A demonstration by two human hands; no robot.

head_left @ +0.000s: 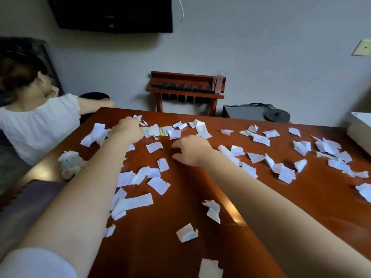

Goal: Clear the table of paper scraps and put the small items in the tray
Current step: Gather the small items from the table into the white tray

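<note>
Clearing barely begun: paper scraps (158, 185) litter table (176, 207) around, between and beyond both hands. Left hand (127, 131) on far scraps, grip hidden; right hand (192, 150) loose-fingered, empty. No tray identified with certainty.

Torn white paper scraps (158, 185) lie scattered across the reddish wooden table (180, 247); a small plush toy (71, 163) sits near its left edge; possibly a white tray (359, 129) at right.

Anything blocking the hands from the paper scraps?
Nothing visible. The left hand is at the scraps near the far edge of the table. The right hand is over bare wood, with loose scraps all around it.
</note>
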